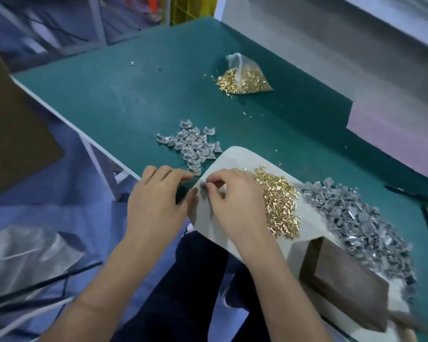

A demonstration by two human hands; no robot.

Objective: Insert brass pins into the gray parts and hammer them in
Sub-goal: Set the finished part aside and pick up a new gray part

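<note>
I see my left hand (156,201) and right hand (235,196) pinching one small gray part (203,185) together over the beige cloth (235,156) at the green worktop (124,95) edge, beside loose glinting brass pins (279,201) and heaped gray parts (361,218).

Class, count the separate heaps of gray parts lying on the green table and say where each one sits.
2. A small heap lies just beyond the left hand; a large heap lies at the right, beside the loose brass pins.
</note>
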